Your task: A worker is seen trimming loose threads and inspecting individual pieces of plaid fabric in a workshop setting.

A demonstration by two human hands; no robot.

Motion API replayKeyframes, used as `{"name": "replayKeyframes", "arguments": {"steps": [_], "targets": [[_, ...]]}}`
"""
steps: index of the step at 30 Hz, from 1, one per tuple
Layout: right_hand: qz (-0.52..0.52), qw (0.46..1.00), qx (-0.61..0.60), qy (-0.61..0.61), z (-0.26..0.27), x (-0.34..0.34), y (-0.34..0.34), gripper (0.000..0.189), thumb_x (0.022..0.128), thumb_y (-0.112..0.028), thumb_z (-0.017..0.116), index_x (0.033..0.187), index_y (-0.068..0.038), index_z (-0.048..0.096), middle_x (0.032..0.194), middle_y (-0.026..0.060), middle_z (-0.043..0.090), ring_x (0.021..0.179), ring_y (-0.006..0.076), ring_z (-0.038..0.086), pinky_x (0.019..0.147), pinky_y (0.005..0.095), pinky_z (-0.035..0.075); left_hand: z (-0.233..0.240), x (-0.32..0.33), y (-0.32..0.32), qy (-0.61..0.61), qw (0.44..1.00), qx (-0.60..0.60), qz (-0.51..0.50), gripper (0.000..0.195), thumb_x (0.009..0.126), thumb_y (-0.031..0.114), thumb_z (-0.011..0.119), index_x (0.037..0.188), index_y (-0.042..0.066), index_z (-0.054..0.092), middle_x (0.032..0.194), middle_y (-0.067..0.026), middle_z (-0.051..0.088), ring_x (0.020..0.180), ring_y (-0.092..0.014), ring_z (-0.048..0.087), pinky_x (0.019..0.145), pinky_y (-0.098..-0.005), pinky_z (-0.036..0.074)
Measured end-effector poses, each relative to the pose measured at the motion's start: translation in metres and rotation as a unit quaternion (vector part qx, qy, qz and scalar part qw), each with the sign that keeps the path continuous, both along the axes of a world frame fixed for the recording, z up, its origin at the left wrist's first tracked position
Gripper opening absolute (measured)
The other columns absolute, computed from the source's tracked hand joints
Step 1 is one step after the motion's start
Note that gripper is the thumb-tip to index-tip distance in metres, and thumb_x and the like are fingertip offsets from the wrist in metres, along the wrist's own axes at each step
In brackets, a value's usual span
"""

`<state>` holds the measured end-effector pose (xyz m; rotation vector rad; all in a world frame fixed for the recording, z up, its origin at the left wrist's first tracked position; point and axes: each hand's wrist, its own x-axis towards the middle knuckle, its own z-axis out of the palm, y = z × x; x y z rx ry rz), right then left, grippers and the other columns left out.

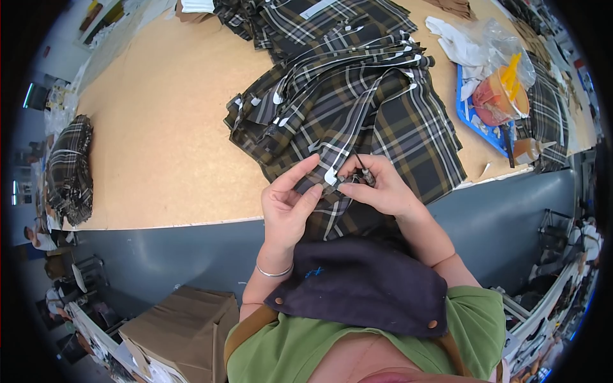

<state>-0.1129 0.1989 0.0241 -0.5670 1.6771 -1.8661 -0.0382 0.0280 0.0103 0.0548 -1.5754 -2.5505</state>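
Observation:
A heap of dark plaid fabric pieces (325,100) lies before me, its front part hanging over the table edge. Several white tabs or stickers show on its folds. My left hand (292,196) pinches the edge of one plaid piece between thumb and fingers. Opposite it, my right hand (378,186) holds the same edge between thumb and forefinger, beside a white tab (331,175). A small dark metal tool with a thin pointed tip (367,176), perhaps thread snips, is tucked in my right hand; its lower part is hidden by the fingers.
A blue tray (479,129) at the right holds an orange-pink tub (498,98) with yellow tools. Near it lies a nozzle bottle (529,151). Another plaid bundle (72,167) rests at the far left of the table (172,143). A brown box (187,330) stands below. People sit far off.

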Motion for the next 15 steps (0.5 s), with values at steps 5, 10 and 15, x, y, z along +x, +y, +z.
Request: {"name": "replayKeyframes", "arguments": {"steps": [5, 10, 15], "targets": [[-0.01, 0.999, -0.007, -0.05, -0.01, -0.001, -0.003, 0.013, 0.076, -0.007, 0.066, 0.086, 0.0, 0.063, 0.074, -0.0026, 0.059, 0.065, 0.0018, 0.049, 0.058, 0.0192, 0.039, -0.001, 0.0, 0.001, -0.017, 1.0, 0.016, 0.013, 0.042, 0.082, -0.011, 0.056, 0.123, -0.008, 0.049, 0.112, -0.012, 0.059, 0.094, -0.012, 0.059, 0.081, -0.0226, 0.049], [-0.012, 0.995, -0.033, -0.094, -0.018, -0.001, -0.003, 0.014, 0.075, -0.007, 0.068, 0.086, 0.0, 0.063, 0.073, -0.0024, 0.06, 0.063, 0.0016, 0.05, 0.056, 0.0185, 0.039, -0.002, 0.001, 0.003, -0.03, 0.999, 0.004, 0.019, 0.042, 0.081, -0.011, 0.057, 0.123, -0.008, 0.049, 0.112, -0.0123, 0.059, 0.092, -0.012, 0.06, 0.078, -0.0214, 0.05], [-0.028, 0.993, -0.04, -0.111, -0.023, -0.001, -0.004, 0.015, 0.073, -0.006, 0.071, 0.085, -0.001, 0.063, 0.073, -0.0028, 0.06, 0.062, 0.0009, 0.05, 0.054, 0.0175, 0.038, -0.003, 0.001, 0.007, -0.018, 0.999, -0.014, 0.032, 0.042, 0.081, -0.012, 0.057, 0.122, -0.008, 0.049, 0.111, -0.0123, 0.059, 0.091, -0.01, 0.059, 0.077, -0.0205, 0.049]]}}
